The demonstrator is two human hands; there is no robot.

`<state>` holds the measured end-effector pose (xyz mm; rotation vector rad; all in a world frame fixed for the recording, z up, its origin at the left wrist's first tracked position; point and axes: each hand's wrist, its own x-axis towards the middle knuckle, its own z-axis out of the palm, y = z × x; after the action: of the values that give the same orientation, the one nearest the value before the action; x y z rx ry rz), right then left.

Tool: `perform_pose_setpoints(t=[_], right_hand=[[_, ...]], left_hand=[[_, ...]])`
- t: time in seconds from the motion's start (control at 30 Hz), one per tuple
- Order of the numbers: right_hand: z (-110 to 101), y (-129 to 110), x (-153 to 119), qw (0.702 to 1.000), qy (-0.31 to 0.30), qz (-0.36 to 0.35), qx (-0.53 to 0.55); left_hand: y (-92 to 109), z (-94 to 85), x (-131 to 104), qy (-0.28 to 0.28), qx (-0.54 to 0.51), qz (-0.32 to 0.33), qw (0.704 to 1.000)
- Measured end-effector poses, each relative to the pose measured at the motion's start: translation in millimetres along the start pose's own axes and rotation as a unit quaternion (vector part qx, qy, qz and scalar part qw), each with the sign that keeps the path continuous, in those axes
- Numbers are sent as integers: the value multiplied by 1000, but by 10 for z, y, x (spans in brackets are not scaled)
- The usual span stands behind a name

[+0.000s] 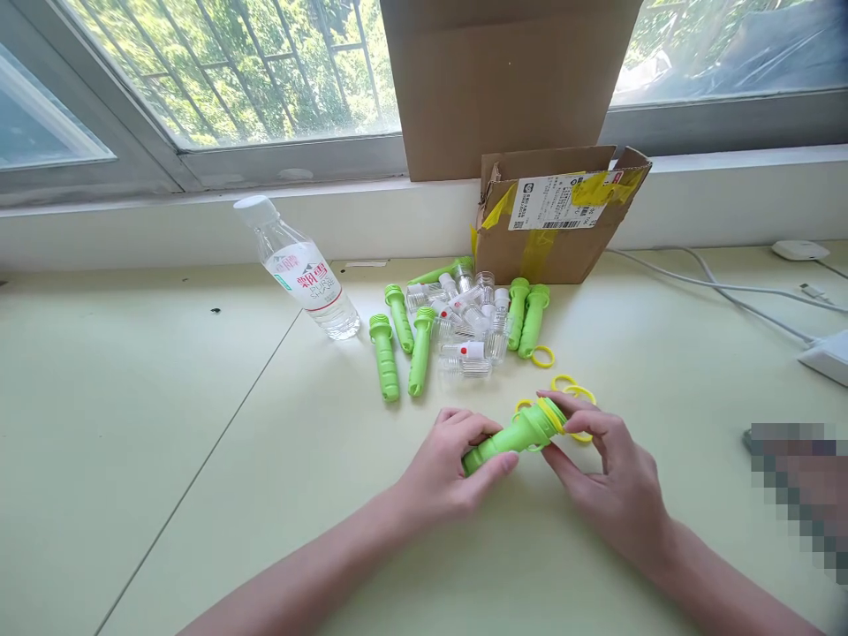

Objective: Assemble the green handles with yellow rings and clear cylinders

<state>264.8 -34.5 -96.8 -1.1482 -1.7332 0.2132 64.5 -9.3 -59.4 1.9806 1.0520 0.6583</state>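
Note:
My left hand [457,464] is wrapped round the lower part of a green ribbed tube [513,435], which lies tilted with its wide end up to the right. At that wide end, the fingers of my right hand [606,468] hold a yellow ring [551,415] around the rim. Several loose yellow rings [543,357] lie just behind, partly hidden by the tube and my right hand. Farther back, more green tubes [385,358] lie on either side of a pile of clear plastic cylinders [467,349], some with white parts inside.
A water bottle [308,278] stands at the back left of the pale table [265,530]. Behind the pile is an open cardboard box [563,221] against the sill. White cables [729,287] and a white device [828,356] lie at the right, near a pixelated area.

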Motion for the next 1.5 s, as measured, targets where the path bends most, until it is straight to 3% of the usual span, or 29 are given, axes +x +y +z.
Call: perform_pose_setpoints(t=[0.13, 0.27, 0.4, 0.53, 0.83, 1.17, 1.33, 1.5], right_hand=[[11, 17, 4, 999, 17, -6, -28], [9, 30, -1, 998, 41, 41, -31], [1, 32, -13, 995, 55, 84, -6], [-4, 16, -5, 992, 58, 109, 9], [1, 13, -15, 988, 31, 149, 22], [-10, 56, -24, 988, 4, 144, 47], [-15, 65, -23, 990, 3, 134, 39], [-17, 69, -12, 990, -10, 132, 45]], left_hand=[[-62, 92, -32, 103, 69, 48, 991], [-129, 153, -49, 196, 163, 158, 954], [-170, 140, -44, 236, 232, 228, 916], [-167, 99, -36, 232, 279, 250, 898], [-142, 117, -60, 223, 295, 226, 901], [-126, 121, -72, 191, 218, 169, 942], [-90, 94, -72, 167, 176, 119, 963], [-39, 45, -48, 113, 88, 20, 989]])
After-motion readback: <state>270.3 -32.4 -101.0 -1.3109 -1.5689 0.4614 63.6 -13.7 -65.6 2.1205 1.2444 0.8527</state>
